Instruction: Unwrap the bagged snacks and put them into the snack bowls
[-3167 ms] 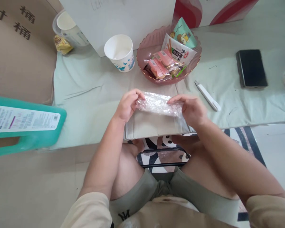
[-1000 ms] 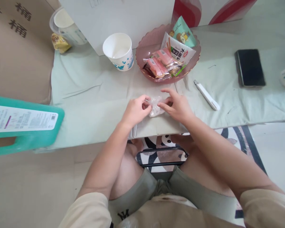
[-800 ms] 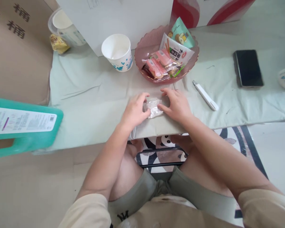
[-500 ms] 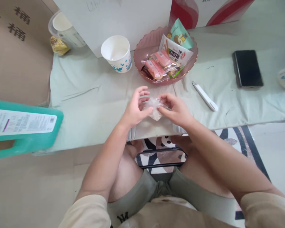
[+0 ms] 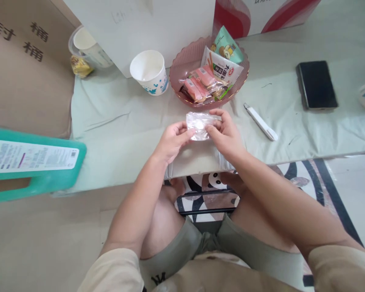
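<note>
Holding the clear plastic wrap [image 5: 200, 125] a bit farther out than half a second ago, and squashed much smaller than the long strip of three seconds back. Looking like folding it down into a little square, maybe halfway done. Pinching its left edge with the left hand [image 5: 172, 140], thumb and fingers closed tight on it. Pinching its right edge with the right hand [image 5: 225, 134], fingers curled over the top and also closed on it. Keeping the wrap just above the green table cloth [image 5: 115, 134], on the near side of the pink bowl [image 5: 182, 65] of snacks, with the paper cup [image 5: 149, 73] off to the far left and the white pen [image 5: 260, 121] to the right. Next, probably needing one more fold: bringing both edges together slowly and pressing flat, without letting the thin wrap spring open.
</note>
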A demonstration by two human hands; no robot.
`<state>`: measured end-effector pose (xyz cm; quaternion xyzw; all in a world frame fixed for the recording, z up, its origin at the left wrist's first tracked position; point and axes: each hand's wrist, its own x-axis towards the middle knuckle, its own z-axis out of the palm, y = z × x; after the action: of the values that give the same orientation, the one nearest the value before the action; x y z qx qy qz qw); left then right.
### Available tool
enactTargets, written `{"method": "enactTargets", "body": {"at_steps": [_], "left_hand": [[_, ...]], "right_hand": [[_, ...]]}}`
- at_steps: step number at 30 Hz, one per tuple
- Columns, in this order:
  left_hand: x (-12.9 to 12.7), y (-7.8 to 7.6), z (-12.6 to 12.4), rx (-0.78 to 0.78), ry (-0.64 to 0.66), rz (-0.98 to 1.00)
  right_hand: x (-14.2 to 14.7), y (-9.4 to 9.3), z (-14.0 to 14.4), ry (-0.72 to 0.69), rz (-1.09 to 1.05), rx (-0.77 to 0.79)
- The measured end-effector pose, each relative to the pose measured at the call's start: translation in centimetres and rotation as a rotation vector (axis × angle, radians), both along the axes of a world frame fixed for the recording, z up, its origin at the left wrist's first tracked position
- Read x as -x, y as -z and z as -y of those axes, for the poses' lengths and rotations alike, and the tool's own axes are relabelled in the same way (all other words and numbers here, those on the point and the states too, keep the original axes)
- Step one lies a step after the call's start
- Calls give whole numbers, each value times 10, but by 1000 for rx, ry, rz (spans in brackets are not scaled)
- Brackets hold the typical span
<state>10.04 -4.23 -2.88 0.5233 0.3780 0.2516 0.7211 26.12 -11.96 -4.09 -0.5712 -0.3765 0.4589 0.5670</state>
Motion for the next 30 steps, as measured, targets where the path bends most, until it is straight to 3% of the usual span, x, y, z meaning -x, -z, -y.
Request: {"method": "enactTargets", "body": {"at_steps": [5,8,12,14,16,19,22,26,28,30], "left_hand": [[3,-8,6,-109,17,-86],[13,-9,4,-146,-57,-127],[34,-13,-12,-314,-372,-153],[40,-25,-28,-514,-544,-213],[36,-46,-51,-743,-637,-326],[14,-82,-99,-1002,-541,-634],[-13,-103,-149,-1054,-354,-942],[-37,-93,-195,-873,-104,-1152],[-42,-81,-210,-680,7,-1214],[-44,-70,-225,-416,32,-1178]], "right_hand": [[7,-1,-3,-21,32,-40],[5,-6,-3,27,70,-26],[1,-14,0,67,67,-24],[3,-15,3,-8,91,-13],[8,-15,3,-87,126,6],[17,-16,-3,-143,150,23],[22,-19,-12,-164,133,38],[26,-22,-22,-180,101,24],[28,-22,-25,-184,76,12],[28,-22,-27,-182,52,13]]}}
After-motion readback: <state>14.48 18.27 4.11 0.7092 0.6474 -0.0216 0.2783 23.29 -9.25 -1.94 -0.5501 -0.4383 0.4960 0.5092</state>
